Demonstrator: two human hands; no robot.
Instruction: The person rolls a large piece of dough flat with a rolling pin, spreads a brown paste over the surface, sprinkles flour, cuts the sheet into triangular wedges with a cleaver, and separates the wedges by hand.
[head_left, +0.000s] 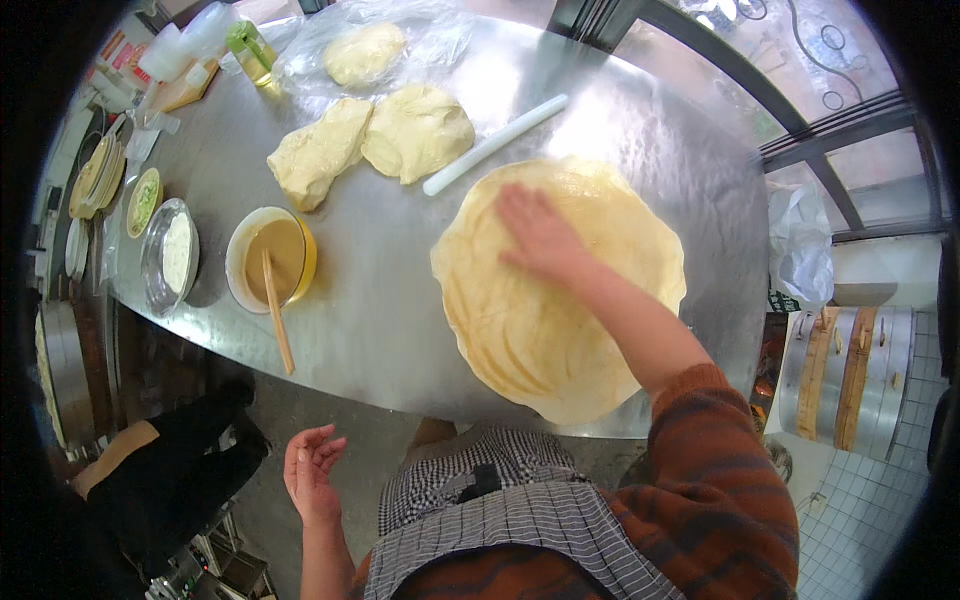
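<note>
A large, thin round sheet of dough (525, 330) lies on the steel table (375, 300), its surface streaked with a tan paste. My right hand (536, 232) rests palm down on its upper part, fingers extended. Off the table's near edge, my left hand (313, 469) is raised, empty, with its fingers loosely curled. A pale rolling pin (495, 145) lies diagonally beyond the sheet. Two dough lumps, one longish (319, 154) and one rounder (418, 133), touch each other to the left of the pin. A bowl of tan paste (259, 225) holds a pair of wooden chopsticks (276, 315).
Left are a metal bowl of white powder (154, 266), a small bowl of chopped greens (137, 217) and stacked plates (97, 176). Farther back are an oil bottle (251, 52) and dough under plastic film (364, 54). Another person (180, 465) is at lower left; a large metal vessel (892, 375) stands right.
</note>
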